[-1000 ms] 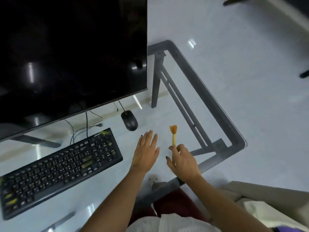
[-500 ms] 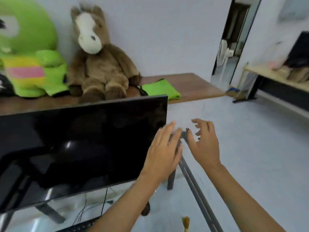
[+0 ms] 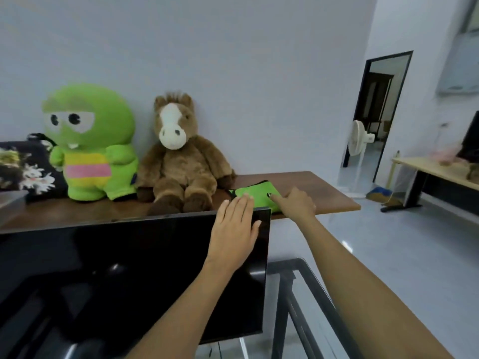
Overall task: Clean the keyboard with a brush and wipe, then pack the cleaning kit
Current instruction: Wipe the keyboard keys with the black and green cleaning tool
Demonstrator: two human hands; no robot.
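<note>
Both hands reach over monitor [image 3: 129, 275] top edge toward shelf [image 3: 324, 195] behind. Right hand [image 3: 295, 203] on green cloth [image 3: 255, 195] near shelf's right end, fingers curling onto it, likely fetching wipe. Left hand [image 3: 234, 229] flat, fingers straight, empty, poised beside cloth. Keyboard, brush out of view.

You are in a room of a home set up as a desk corner. A dark monitor [image 3: 134, 275] stands on a glass-topped bench [image 3: 305, 301] with a grey metal frame. Behind it a wooden bench [image 3: 321, 187] against the plain pale wall carries a green plush toy [image 3: 90, 143], a brown plush horse [image 3: 178, 156] and a floral cushion [image 3: 23, 167]. The floor is glossy pale tile [image 3: 414, 250]. To your right an open doorway [image 3: 378, 110] shows a white standing fan [image 3: 359, 138], and another desk [image 3: 435, 172] stands along the far wall.
</note>
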